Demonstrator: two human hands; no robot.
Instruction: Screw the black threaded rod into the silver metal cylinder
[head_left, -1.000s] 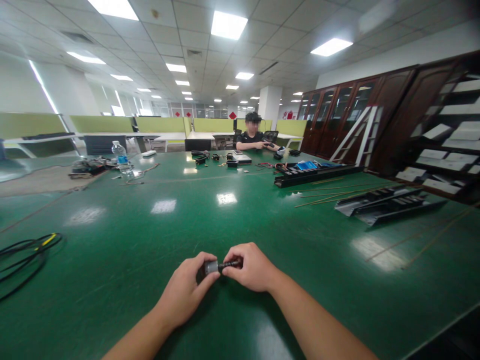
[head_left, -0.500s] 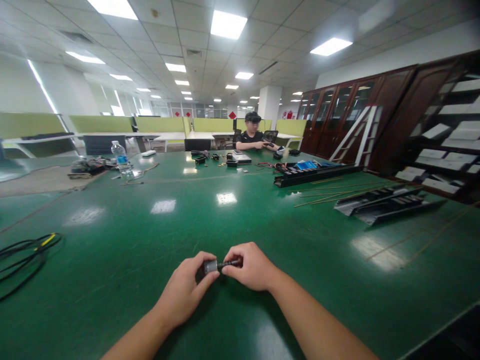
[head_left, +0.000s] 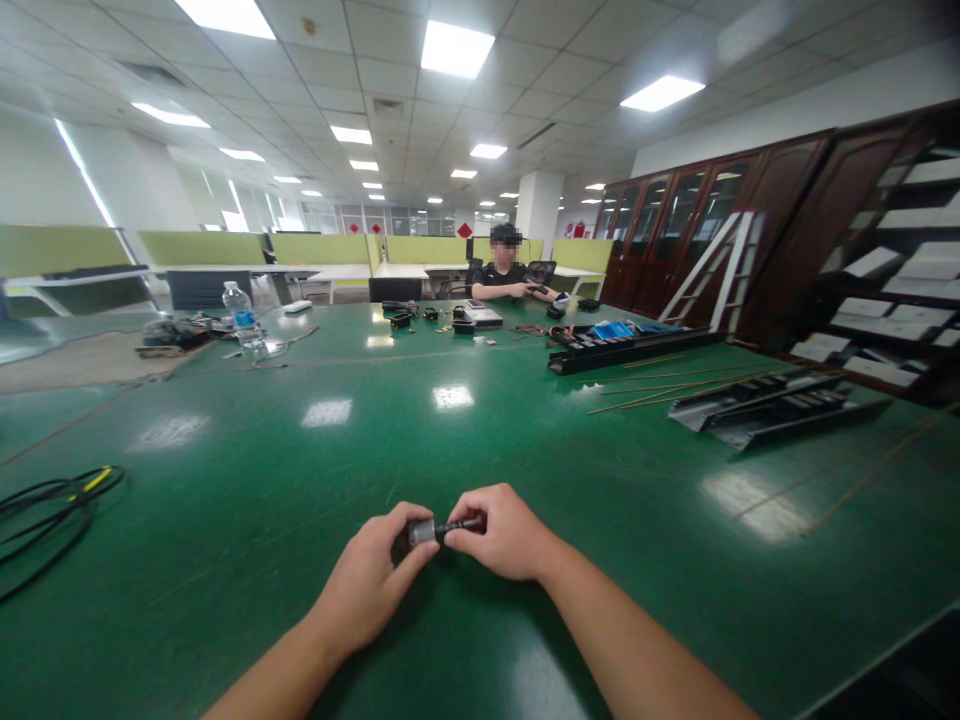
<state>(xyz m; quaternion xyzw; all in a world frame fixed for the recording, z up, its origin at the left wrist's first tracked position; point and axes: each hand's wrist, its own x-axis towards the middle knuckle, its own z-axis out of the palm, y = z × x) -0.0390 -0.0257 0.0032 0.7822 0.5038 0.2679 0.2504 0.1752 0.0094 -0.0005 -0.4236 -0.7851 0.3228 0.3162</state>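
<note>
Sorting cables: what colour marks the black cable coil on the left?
Yellow, on the black cable coil; clearest in the head view.

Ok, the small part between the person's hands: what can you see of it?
The small part is a short, silver-looking metal cylinder with a thinner, dark, possibly threaded shaft running from it. It lies roughly level, rising slightly towards the dark end. The left hand pinches the metal end and the right hand grips the dark end, hiding its tip. It is held just above the green table. Markings and its exact type are too small to tell.
</note>
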